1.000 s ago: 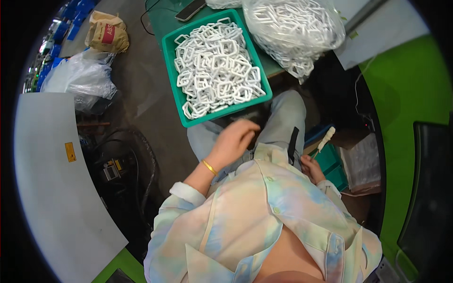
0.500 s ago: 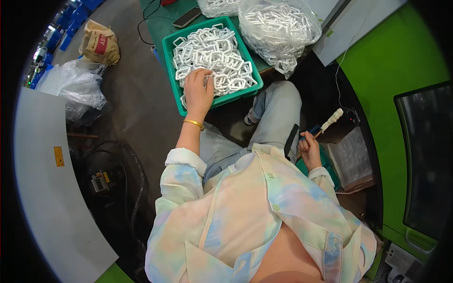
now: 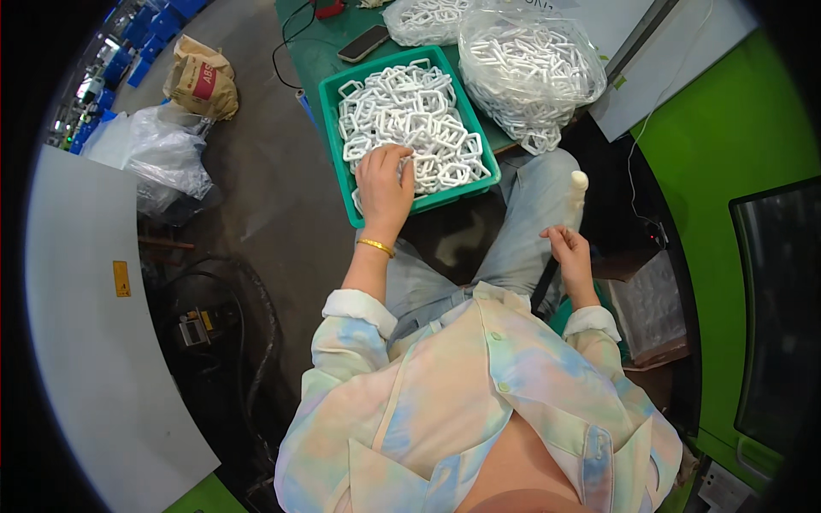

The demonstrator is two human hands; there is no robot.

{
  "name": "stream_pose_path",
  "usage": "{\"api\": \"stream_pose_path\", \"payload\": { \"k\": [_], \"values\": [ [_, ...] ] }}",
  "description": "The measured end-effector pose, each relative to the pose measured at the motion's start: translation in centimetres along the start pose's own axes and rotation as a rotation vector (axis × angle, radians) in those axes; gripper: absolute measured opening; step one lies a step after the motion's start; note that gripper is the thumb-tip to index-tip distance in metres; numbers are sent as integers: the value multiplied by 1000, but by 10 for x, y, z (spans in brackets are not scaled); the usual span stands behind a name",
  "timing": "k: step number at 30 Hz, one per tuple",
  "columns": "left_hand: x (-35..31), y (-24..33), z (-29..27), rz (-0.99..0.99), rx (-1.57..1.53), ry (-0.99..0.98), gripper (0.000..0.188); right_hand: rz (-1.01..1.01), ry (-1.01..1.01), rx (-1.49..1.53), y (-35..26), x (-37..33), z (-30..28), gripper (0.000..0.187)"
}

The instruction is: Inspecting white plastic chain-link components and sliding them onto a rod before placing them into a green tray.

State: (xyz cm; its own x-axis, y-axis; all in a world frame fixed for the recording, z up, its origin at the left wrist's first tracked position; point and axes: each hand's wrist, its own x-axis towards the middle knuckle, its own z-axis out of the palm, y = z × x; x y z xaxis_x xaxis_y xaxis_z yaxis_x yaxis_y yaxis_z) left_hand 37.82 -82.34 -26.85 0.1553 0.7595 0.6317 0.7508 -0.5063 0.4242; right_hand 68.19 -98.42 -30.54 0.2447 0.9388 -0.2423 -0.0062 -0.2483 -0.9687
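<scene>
A green plastic tray holds a heap of white plastic link-like rings. My left hand, with a gold bangle at the wrist, rests over the near left part of the heap. Its fingers are bent onto the rings, and the thumb stands apart from them; no ring shows lifted in it. Above my right thigh, my right hand is closed in a pinch on a stick with a lumpy white wrapped tip. The tip points away from me, and the lower part of the stick is hidden.
Clear bags of white rings sit beside the tray on the green table, with a phone behind. A lined box stands right of my leg, near a green machine. Cables lie on the floor at left.
My right hand has come up and forward, swinging the stick's white tip leftward to above my knee. My left hand stays at the rings. The whole view has shifted slightly.
</scene>
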Motion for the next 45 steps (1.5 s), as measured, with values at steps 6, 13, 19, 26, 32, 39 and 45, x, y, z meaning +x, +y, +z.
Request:
{"api": "stream_pose_path", "payload": {
  "k": [6,13,19,26,32,39,45],
  "values": [
    [34,-1,5,-22,70,-83,25,-19,10,35,-3,14,21,24],
    [59,-2,22,-23,151,-262,42,26,27,116,1,36,19,23],
    [90,-20,36,-12,80,-218,11,-2,52,167,8,56,3,24],
    [124,-23,67,-49,66,-357,23,60,68,136,10,65,-3,25],
    [137,-31,65,-32,176,-516,24,70,38,158,13,69,-12,23],
    [114,-7,13,-426,-75,-491,23,-33,33,0,-21,55,13,25],
    [69,-25,7,-291,-20,-306,24,-47,-244,98,-59,67,70,29]
  ]
}}
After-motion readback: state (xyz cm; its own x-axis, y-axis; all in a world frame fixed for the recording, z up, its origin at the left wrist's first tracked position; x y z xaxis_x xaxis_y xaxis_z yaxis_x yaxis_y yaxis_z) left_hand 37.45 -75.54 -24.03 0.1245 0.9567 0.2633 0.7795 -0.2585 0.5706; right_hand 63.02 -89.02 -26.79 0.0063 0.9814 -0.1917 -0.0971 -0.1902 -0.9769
